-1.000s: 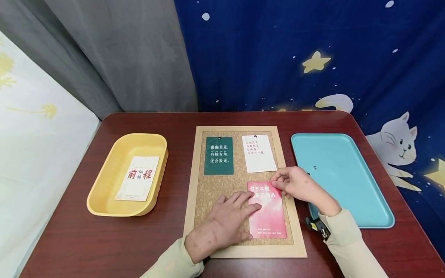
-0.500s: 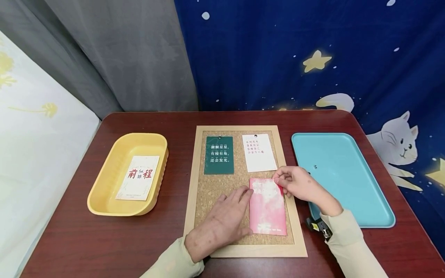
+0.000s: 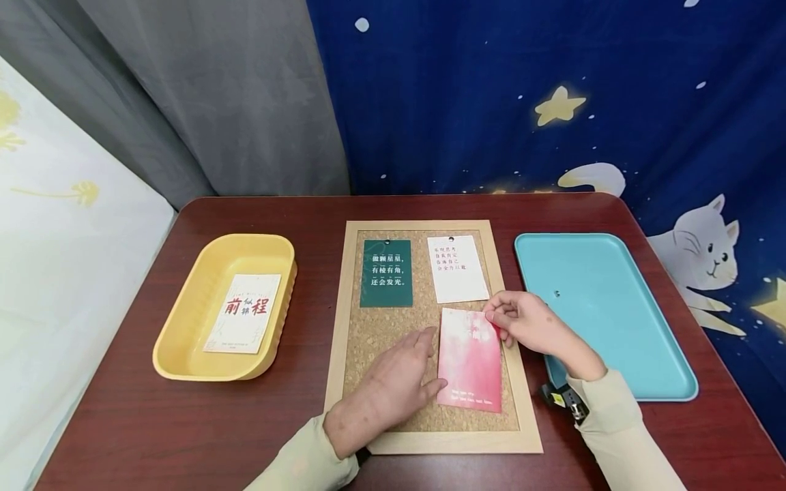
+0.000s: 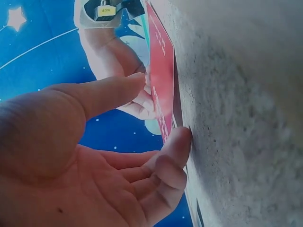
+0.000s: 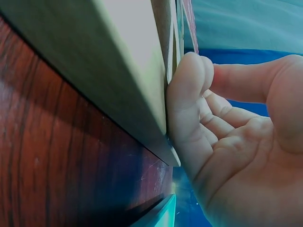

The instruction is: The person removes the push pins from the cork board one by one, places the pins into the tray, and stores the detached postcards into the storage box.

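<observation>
One pink card [image 3: 471,365], corner between right fingertips [image 3: 499,319]

Pale cream sleeves [image 3: 303,457], a small black wrist device [image 3: 566,402] with a yellow label [image 4: 105,11] by the right cuff [image 3: 591,390]

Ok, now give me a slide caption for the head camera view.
The right hand pinches a pink card near one corner over a corkboard, left hand beside it.

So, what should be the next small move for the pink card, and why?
Probably lower the pink card flat onto the corkboard: the right hand pinches its upper corner, and the left wrist view shows a gap between card and board.
</observation>
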Available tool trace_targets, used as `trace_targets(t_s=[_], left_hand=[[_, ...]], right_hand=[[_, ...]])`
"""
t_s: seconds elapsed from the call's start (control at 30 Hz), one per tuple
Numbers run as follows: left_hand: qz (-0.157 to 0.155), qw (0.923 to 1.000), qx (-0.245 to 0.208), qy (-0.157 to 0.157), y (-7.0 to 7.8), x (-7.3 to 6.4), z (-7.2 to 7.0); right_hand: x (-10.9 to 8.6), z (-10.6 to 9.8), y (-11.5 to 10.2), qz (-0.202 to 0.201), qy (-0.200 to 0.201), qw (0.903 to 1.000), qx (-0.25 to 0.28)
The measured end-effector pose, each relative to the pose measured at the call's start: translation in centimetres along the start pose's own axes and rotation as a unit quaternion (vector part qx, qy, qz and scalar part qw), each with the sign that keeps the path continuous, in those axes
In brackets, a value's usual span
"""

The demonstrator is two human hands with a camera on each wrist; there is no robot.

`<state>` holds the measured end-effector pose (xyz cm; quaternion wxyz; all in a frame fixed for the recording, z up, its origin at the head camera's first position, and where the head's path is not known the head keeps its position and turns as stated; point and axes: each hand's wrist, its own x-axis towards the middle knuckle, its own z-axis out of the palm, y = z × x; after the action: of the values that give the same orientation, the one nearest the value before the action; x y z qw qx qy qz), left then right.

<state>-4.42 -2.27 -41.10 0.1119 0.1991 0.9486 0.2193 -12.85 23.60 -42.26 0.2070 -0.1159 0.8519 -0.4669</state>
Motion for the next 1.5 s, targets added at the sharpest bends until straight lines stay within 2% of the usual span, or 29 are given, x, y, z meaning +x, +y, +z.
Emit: trace_targets(t_s=[0.17,0.4,0.67,0.83,0.93,1.13,1.23,1.37,1.5], left_hand=[[-0.004,0.9984,-0.056,-0.001,-0.15,0.22,-0.04],[-0.024,0.9917,-0.126,-0.013,-0.29,0.33,0.05],[-0.047,0.9875,-0.146,-0.037,-0.14,0.22,0.04],[-0.044,0.9836,-0.168,-0.049,-0.15,0.08,0.14],[-0.042,0.9805,-0.185,-0.052,-0.26,0.03,0.22],[-0.058,0.9718,-0.220,-0.063,-0.45,-0.21,0.22],[-0.061,0.9719,-0.219,-0.062,-0.51,-0.23,0.18],[-0.057,0.9786,-0.192,-0.046,-0.64,-0.01,0.03],[-0.061,0.9814,-0.179,-0.032,-0.88,0.24,-0.26]], right_hand=[[0.00,-0.05,0.05,0.000,0.003,0.9999,0.011],[0.02,0.00,0.11,-0.002,0.009,0.9999,0.015],[0.08,-0.02,0.07,0.006,0.017,0.9997,0.017],[0.05,0.02,0.11,0.015,0.022,0.9995,0.017],[0.02,0.09,0.09,0.019,0.027,0.9994,0.016],[0.02,0.18,-0.10,0.028,0.038,0.9988,0.012],[0.06,0.20,-0.06,0.028,0.039,0.9988,0.013],[0.09,0.13,0.06,0.025,0.040,0.9988,0.012],[0.15,0.15,0.04,0.021,0.039,0.9989,0.015]])
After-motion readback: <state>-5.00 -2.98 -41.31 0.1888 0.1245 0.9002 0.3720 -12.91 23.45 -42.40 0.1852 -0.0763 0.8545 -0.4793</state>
